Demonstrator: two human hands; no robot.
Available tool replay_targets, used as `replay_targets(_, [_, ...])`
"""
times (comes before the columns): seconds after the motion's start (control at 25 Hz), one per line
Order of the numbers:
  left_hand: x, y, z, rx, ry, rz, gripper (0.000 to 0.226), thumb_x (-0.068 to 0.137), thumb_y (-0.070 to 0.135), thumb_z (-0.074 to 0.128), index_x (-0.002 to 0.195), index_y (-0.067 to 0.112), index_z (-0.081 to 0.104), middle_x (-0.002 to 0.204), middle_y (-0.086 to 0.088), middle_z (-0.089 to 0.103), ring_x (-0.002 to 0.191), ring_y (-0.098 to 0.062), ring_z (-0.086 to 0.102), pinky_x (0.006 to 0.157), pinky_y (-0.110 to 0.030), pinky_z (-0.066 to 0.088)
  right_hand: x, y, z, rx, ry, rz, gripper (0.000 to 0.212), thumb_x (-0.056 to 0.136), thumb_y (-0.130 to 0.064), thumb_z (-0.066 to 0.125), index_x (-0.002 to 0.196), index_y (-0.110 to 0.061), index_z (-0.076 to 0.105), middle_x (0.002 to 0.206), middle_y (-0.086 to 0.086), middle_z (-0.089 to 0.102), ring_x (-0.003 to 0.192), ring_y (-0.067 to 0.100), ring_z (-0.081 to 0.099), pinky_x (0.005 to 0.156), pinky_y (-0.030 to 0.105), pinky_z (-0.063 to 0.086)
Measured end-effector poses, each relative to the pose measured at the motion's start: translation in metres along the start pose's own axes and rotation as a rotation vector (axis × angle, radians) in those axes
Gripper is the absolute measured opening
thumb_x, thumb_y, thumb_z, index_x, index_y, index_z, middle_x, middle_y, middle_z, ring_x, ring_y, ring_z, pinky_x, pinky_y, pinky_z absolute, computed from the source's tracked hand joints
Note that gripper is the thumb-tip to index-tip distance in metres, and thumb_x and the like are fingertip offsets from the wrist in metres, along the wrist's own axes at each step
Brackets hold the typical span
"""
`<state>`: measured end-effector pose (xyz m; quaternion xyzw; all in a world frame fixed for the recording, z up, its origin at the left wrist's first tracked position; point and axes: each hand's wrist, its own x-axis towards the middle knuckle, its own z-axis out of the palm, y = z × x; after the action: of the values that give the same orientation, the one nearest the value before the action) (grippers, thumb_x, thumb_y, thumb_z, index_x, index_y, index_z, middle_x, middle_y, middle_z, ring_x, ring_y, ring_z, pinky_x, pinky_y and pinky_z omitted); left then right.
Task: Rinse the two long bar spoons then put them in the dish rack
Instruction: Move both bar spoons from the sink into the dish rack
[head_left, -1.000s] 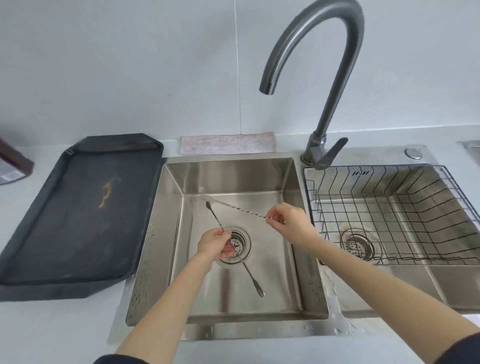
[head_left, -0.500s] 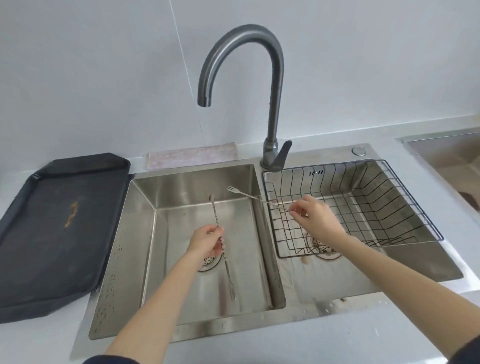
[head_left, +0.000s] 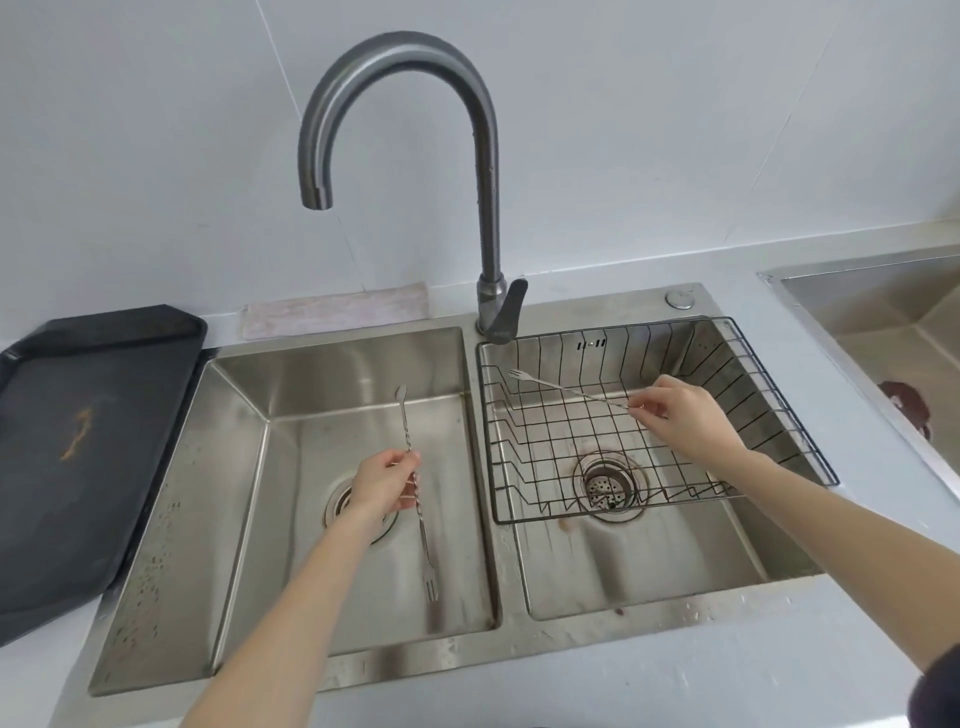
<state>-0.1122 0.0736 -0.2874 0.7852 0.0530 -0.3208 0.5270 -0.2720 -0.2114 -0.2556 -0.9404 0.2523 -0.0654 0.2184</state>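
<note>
Two long twisted-stem bar spoons are in hand. My left hand (head_left: 387, 486) grips the middle of one bar spoon (head_left: 422, 530) over the left sink basin (head_left: 249, 519); its spoon end points away and its fork end points toward me. My right hand (head_left: 680, 415) pinches the other bar spoon (head_left: 566, 389) above the black wire dish rack (head_left: 779, 400), which sits in the right basin. That spoon's fork end points left, over the rack's back left part. No water runs from the faucet (head_left: 483, 171).
A dark tray (head_left: 78, 441) lies on the counter left of the sink. A pale cloth (head_left: 332, 314) rests behind the left basin. Drain strainers sit in both basins. Another steel sink (head_left: 893, 322) shows at the far right edge.
My right hand has carried its bar spoon rightward from the left basin to above the dish rack. My left hand stays over the left basin with its spoon. The view has shifted right.
</note>
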Motion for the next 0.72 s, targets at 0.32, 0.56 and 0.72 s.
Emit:
replay_targets(0.32, [0.004,0.008,0.020,0.035,0.034,-0.001,0.019,0.091,0.013,0.052,0.072,0.014,0.055,0.061,-0.003,0.047,0.032,-0.004,0.049,0.033,-0.010,0.042,0.014,0.034,0.005,-0.074,-0.161,-0.057,0.018,0.088,-0.021,0.059,0.096,-0.009,0.071,0.081,-0.005,0.048,0.073,0.016,0.050,0.075,0.033,0.044])
replay_targets(0.56, [0.010,0.014,0.029,0.044,0.045,-0.018,0.008,0.091,0.014,0.052,0.092,0.007,0.056,0.063,-0.004,0.047,0.036,-0.006,0.050,0.034,-0.010,0.042,0.029,0.044,0.011,-0.080,-0.234,-0.094,0.019,0.089,-0.025,0.059,0.099,-0.015,0.071,0.080,-0.005,0.049,0.074,0.016,0.050,0.072,0.032,0.044])
replay_targets(0.72, [0.017,0.016,0.035,0.064,0.056,-0.041,0.013,0.091,0.014,0.051,0.081,0.012,0.057,0.063,-0.004,0.047,0.027,0.000,0.047,0.034,-0.009,0.042,0.039,0.051,0.019,-0.091,-0.285,-0.140,0.019,0.089,-0.026,0.058,0.098,-0.017,0.071,0.083,-0.005,0.052,0.077,0.014,0.048,0.078,0.036,0.047])
